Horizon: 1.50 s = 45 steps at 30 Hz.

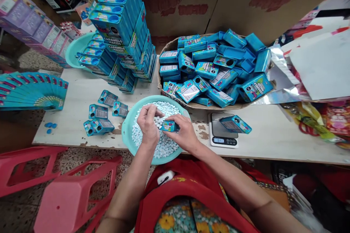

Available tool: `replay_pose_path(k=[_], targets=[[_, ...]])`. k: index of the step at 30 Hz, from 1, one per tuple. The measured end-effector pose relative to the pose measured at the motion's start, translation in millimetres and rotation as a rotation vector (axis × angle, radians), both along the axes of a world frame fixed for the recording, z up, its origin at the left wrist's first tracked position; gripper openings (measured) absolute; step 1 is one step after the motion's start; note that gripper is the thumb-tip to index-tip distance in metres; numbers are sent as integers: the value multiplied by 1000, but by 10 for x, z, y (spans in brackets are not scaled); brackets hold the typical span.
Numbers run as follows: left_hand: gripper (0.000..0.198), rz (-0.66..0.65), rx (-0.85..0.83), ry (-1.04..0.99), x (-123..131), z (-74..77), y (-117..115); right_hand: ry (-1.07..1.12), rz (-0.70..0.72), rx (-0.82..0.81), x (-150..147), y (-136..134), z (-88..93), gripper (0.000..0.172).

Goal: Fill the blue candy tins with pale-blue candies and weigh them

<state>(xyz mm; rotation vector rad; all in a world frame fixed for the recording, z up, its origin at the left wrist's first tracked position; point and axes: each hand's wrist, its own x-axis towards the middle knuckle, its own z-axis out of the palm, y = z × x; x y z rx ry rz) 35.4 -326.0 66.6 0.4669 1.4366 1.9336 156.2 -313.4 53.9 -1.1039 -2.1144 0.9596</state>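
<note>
A turquoise plastic bowl [125, 136] full of small pale candies [165, 151] stands at the table's front edge. Over it, my right hand [185, 133] grips a small blue candy box [168, 126], tilted with one end toward my other hand. My left hand [149, 123] is closed, with several white candies bunched at its fingertips beside that end of the box. To the right, a kitchen scale [218, 141] with a lit display carries another blue box [235, 123]. Several similar blue boxes [102, 125] lie on the table left of the bowl.
Behind the bowl, a cut-down cardboard carton [161, 76] is heaped with blue boxes. Tall stacks of blue boxes [123, 25] rise at the back left. Fanned flat blue cards [32, 91] and small blue pieces [50, 127] lie far left. Red plastic stools [62, 200] stand below.
</note>
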Motion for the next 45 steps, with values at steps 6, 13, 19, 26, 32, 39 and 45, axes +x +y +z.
replay_pose_path(k=[6,13,19,26,32,39,45], targets=[[24,-60,13,-42,14,44,4,46,-16,-36,26,17,-17,30],[22,-165,36,-49,60,72,49,95,-38,-78,32,36,-13,30],[21,-296,83,-40,-15,107,40,169,-8,-106,23,107,-168,32],[22,-198,-239,705,-519,-701,338,220,-59,-111,409,68,-44,35],[25,-501,-582,1266,-261,-1221,298,198,-74,-56,447,118,31,35],[20,-330,-680,898,-301,-1188,-73,161,-94,-79,355,114,-34,32],[29,-140,-303,-118,-294,-615,-176,86,-28,-30,225,61,-55,31]])
